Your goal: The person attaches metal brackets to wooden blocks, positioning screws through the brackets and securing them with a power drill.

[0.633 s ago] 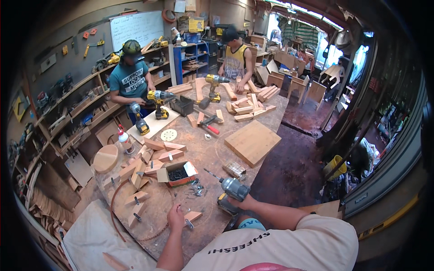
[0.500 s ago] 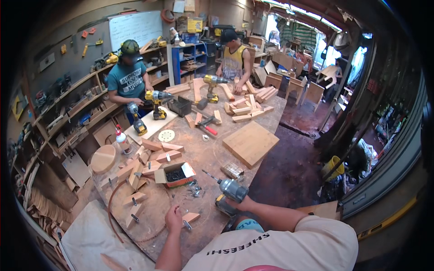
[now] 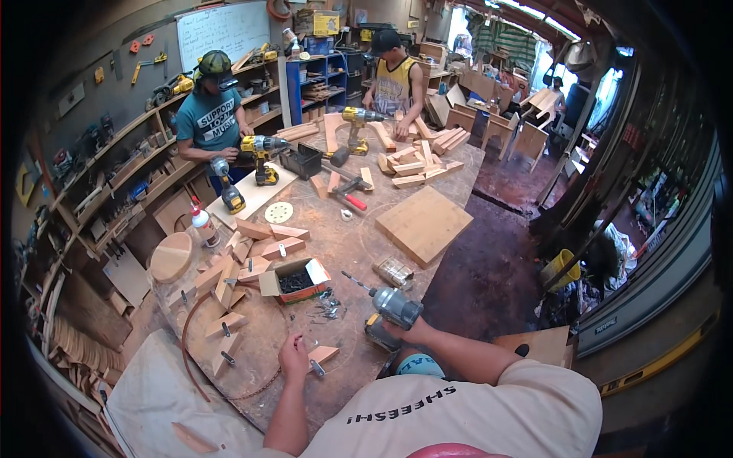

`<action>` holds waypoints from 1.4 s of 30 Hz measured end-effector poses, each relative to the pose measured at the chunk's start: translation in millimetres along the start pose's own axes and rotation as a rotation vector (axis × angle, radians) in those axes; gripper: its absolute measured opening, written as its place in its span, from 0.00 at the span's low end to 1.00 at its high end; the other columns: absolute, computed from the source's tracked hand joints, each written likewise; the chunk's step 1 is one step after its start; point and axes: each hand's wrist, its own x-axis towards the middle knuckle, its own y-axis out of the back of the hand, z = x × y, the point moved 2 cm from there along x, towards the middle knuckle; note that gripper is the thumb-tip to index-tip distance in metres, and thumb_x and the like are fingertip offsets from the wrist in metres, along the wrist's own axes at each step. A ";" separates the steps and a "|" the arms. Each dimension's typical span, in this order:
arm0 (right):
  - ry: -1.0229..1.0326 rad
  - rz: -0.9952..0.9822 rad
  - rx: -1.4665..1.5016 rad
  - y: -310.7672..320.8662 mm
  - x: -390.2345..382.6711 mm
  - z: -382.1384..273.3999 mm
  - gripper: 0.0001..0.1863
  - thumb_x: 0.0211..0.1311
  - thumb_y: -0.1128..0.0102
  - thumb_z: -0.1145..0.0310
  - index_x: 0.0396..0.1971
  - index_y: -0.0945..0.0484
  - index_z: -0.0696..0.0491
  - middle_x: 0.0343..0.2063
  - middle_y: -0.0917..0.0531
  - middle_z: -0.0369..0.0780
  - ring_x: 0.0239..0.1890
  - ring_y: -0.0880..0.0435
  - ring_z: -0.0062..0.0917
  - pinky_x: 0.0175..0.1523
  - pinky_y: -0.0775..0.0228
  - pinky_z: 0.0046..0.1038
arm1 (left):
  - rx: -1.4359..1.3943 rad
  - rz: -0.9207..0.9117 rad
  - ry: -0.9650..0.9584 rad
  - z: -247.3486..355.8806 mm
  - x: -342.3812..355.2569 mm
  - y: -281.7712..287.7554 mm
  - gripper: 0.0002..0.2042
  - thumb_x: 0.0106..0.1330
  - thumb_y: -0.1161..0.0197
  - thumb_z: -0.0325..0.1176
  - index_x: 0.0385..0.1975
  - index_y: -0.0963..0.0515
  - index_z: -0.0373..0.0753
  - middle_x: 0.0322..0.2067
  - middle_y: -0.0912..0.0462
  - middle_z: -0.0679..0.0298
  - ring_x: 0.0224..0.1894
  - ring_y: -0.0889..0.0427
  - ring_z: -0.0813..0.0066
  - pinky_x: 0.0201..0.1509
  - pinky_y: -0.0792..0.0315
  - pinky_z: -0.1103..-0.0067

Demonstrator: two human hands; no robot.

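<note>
At the near edge of the workbench [image 3: 355,252], my right hand [image 3: 413,331] grips a cordless impact driver [image 3: 397,308], its long bit pointing away and to the left. My left hand [image 3: 293,356] is curled closed just above the bench; whatever its fingers pinch, if anything, is too small to name. Touching or very near that hand lies a short wooden block [image 3: 324,354] with a small metal bracket [image 3: 317,368] at its end. Beyond it sit loose dark screws [image 3: 327,307] and an opened carton of screws [image 3: 296,282].
Several cut wood pieces [image 3: 226,324], some with brackets, lie left of the carton. A thick wooden board [image 3: 424,226], a clear packet [image 3: 394,272], a clamp [image 3: 351,191] and other drills [image 3: 264,164] share the bench. Two people [image 3: 214,114] stand across it.
The whole view has tilted slightly, so the bench sits higher in the picture. Both hands and the impact driver keep nearly the same places over the bench.
</note>
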 end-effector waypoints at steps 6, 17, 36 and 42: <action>-0.017 0.000 -0.035 -0.1 0.0 4.4 0.11 0.57 0.34 0.74 0.39 0.25 0.53 0.32 0.20 0.34 0.37 0.20 0.20 0.45 0.26 0.27 | -0.006 -0.007 -0.015 -0.8 2.0 -0.5 0.10 0.64 0.42 0.29 0.43 0.20 0.39 0.33 0.16 0.53 0.36 0.16 0.59 0.40 0.25 0.70; -0.106 0.010 0.004 1.0 -2.6 11.6 0.14 0.55 0.34 0.71 0.42 0.24 0.55 0.36 0.19 0.39 0.37 0.21 0.25 0.45 0.27 0.30 | -0.034 0.056 0.002 -5.3 2.7 -1.1 0.10 0.62 0.41 0.28 0.42 0.19 0.40 0.33 0.16 0.53 0.37 0.17 0.56 0.42 0.25 0.68; -0.126 -0.038 0.022 5.1 -3.6 9.3 0.15 0.58 0.35 0.71 0.44 0.25 0.53 0.37 0.20 0.36 0.40 0.21 0.23 0.47 0.28 0.29 | -0.010 0.050 0.016 5.0 -4.1 1.5 0.10 0.64 0.42 0.30 0.43 0.20 0.40 0.35 0.16 0.54 0.38 0.16 0.57 0.43 0.25 0.68; -0.119 -0.021 0.023 2.4 -5.8 10.1 0.14 0.57 0.35 0.71 0.43 0.25 0.53 0.36 0.21 0.36 0.40 0.22 0.22 0.47 0.28 0.29 | 0.023 0.009 0.030 3.2 -3.1 1.3 0.10 0.64 0.42 0.31 0.43 0.20 0.41 0.35 0.16 0.55 0.38 0.16 0.57 0.43 0.25 0.68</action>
